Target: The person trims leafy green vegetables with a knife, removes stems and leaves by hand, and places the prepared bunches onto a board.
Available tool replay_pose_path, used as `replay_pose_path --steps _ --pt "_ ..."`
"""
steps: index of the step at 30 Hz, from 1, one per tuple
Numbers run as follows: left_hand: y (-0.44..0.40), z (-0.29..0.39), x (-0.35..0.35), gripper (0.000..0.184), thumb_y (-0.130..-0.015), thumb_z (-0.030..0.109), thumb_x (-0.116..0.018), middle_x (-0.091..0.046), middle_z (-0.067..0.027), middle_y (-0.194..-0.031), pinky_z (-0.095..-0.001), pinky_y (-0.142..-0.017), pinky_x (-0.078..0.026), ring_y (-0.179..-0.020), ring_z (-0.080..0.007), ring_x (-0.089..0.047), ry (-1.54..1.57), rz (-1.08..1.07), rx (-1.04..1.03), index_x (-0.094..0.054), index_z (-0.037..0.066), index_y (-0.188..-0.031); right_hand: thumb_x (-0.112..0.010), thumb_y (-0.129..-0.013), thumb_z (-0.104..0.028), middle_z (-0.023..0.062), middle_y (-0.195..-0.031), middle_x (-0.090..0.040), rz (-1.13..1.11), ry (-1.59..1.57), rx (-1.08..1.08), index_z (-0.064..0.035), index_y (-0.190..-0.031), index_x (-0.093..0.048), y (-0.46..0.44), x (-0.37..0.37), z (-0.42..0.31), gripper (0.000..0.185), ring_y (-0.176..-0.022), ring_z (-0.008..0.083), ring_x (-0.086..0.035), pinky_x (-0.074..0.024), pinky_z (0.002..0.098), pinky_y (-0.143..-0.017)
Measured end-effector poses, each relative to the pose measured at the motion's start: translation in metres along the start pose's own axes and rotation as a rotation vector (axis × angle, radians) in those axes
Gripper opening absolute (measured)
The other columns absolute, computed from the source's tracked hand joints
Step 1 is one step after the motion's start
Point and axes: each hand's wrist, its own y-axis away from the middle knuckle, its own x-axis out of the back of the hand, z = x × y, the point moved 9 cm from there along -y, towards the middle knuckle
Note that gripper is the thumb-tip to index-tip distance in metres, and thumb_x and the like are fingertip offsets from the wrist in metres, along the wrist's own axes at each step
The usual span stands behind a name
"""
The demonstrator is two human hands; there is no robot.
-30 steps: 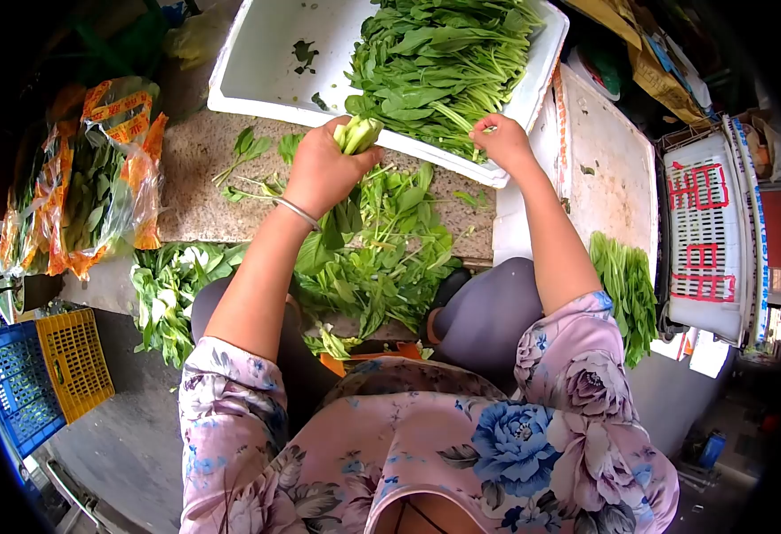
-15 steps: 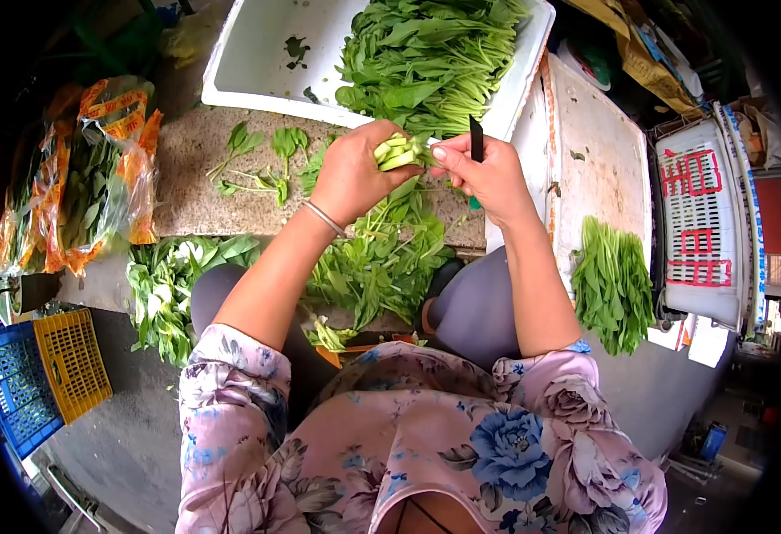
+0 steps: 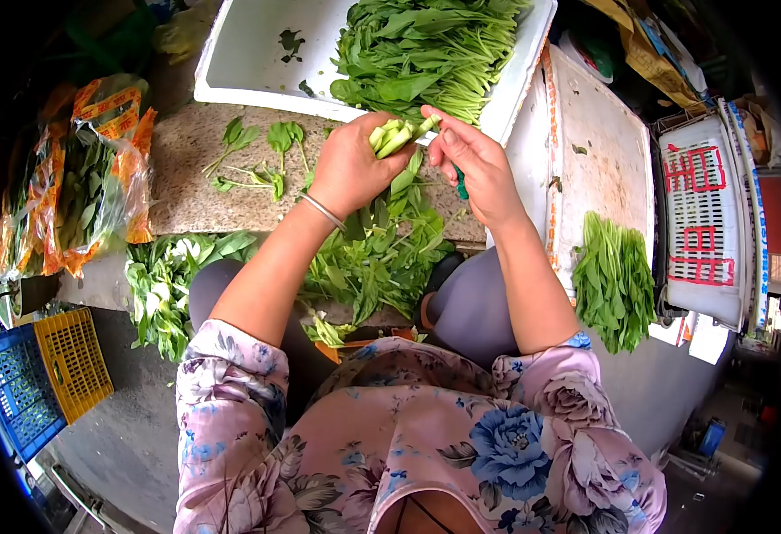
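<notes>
My left hand [image 3: 355,165] is wrapped round a bunch of green stems [image 3: 394,137], cut ends up, beside the near wall of a white foam box [image 3: 270,100]. Touching the stem ends, my right hand [image 3: 479,169] is closed on a small knife; its green handle [image 3: 461,182] shows below the fingers, and its blade is mostly hidden. Inside the box lies a large pile of leafy greens [image 3: 426,53]. Loose leaves [image 3: 377,258] lie below my hands, and a few sprigs [image 3: 261,178] rest on the stone slab [image 3: 181,169].
Bagged greens [image 3: 88,178] are at the left, above blue [image 3: 21,383] and yellow [image 3: 74,365] crates. More leaves [image 3: 172,285] hang near my left knee. On the right are a foam lid [image 3: 599,142], a bunch of greens [image 3: 615,285] and a white basket [image 3: 697,222].
My right hand has come from the pile in the box to the bunch in my left hand, and the knife has turned in its fingers. My left hand has shifted slightly right.
</notes>
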Motion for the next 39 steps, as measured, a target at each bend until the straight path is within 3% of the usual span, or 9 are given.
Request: replay_pose_path --steps 5,6,8,13,18,20,23,27,39 --pt "0.002 -0.002 -0.005 0.021 -0.070 0.017 -0.069 -0.062 -0.0103 -0.071 -0.0294 -0.059 -0.048 -0.059 -0.0188 -0.058 -0.044 -0.093 -0.003 -0.061 0.004 -0.085 -0.046 -0.092 -0.024 -0.0043 -0.065 -0.041 -0.008 0.044 -0.094 -0.0004 -0.119 -0.051 0.000 0.008 0.011 0.036 -0.056 0.0044 -0.033 -0.0286 0.0164 -0.050" --pt "0.003 -0.007 -0.006 0.028 -0.067 0.025 -0.070 -0.062 -0.0150 -0.075 -0.0365 -0.064 -0.049 -0.069 -0.0317 -0.060 -0.027 -0.134 0.076 -0.062 0.005 -0.086 -0.046 -0.092 -0.024 -0.0052 -0.063 -0.039 -0.009 0.034 -0.151 -0.0013 -0.118 -0.053 0.001 0.012 0.021 0.035 -0.054 0.0039 -0.032 -0.0278 0.0164 -0.048" --pt "0.003 -0.011 -0.001 0.028 -0.067 0.025 -0.070 -0.062 -0.0151 -0.075 -0.0363 -0.064 -0.049 -0.069 -0.0314 -0.060 -0.030 -0.127 0.102 -0.062 0.005 -0.086 -0.046 -0.092 -0.024 -0.0062 -0.062 -0.037 -0.004 0.027 -0.207 -0.0022 -0.116 -0.054 0.000 0.025 0.037 0.033 -0.053 0.0034 -0.032 -0.0269 0.0165 -0.046" --pt "0.003 -0.023 0.020 0.032 -0.068 0.023 -0.069 -0.063 -0.0161 -0.077 -0.0356 -0.065 -0.049 -0.069 -0.0305 -0.061 -0.016 -0.108 0.192 -0.060 0.004 -0.091 -0.056 -0.086 -0.033 -0.0046 -0.064 -0.044 -0.117 0.466 -0.784 -0.0029 -0.108 -0.058 0.021 0.051 0.083 0.037 -0.052 0.0015 -0.033 -0.0250 0.0161 -0.044" --pt "0.003 -0.039 0.029 0.030 -0.068 0.015 -0.070 -0.063 -0.0091 -0.078 -0.0288 -0.065 -0.048 -0.067 -0.0164 -0.058 0.239 -0.047 0.293 -0.058 -0.001 -0.091 -0.061 -0.079 -0.032 0.0061 -0.067 -0.058 0.223 0.957 -0.332 -0.0098 -0.102 -0.062 -0.056 0.134 0.099 0.031 -0.058 0.0199 -0.057 -0.0437 0.0306 -0.055" --pt "0.000 -0.037 0.035 0.029 -0.068 0.014 -0.069 -0.063 -0.0087 -0.077 -0.0286 -0.064 -0.048 -0.066 -0.0160 -0.058 0.195 -0.020 0.294 -0.059 -0.001 -0.090 -0.057 -0.079 -0.019 0.0075 -0.075 -0.061 0.265 1.352 -0.175 -0.0151 -0.101 -0.062 -0.075 0.120 0.066 0.023 -0.077 0.0275 -0.062 -0.0469 0.0388 -0.068" --pt "-0.001 -0.044 0.040 0.026 -0.068 0.014 -0.068 -0.063 -0.0076 -0.075 -0.0280 -0.064 -0.047 -0.065 -0.0153 -0.057 0.155 0.002 0.333 -0.060 0.000 -0.088 -0.054 -0.080 -0.014 0.0091 -0.083 -0.063 0.189 1.582 -0.211 -0.0176 -0.101 -0.062 -0.090 0.122 0.095 0.023 -0.088 0.0277 -0.060 -0.0465 0.0404 -0.073" --pt "0.000 -0.047 0.037 0.022 -0.071 0.007 -0.065 -0.061 -0.0026 -0.077 -0.0248 -0.062 -0.044 -0.066 -0.0095 -0.053 0.283 -0.008 0.379 -0.062 0.000 -0.090 -0.052 -0.080 -0.012 0.0093 -0.096 -0.062 0.210 1.421 -0.386 -0.0182 -0.099 -0.062 -0.092 0.122 0.079 0.021 -0.092 0.0266 -0.058 -0.0459 0.0364 -0.079" --pt "0.001 -0.047 0.023 0.022 -0.072 0.012 -0.065 -0.062 -0.0038 -0.075 -0.0251 -0.062 -0.045 -0.064 -0.0104 -0.054 0.160 -0.062 0.352 -0.064 0.001 -0.091 -0.042 -0.083 -0.006 0.0094 -0.108 -0.058 0.012 1.849 -0.374 -0.0158 -0.111 -0.053 -0.094 0.113 0.093 0.031 -0.097 0.0266 -0.058 -0.0481 0.0366 -0.081"
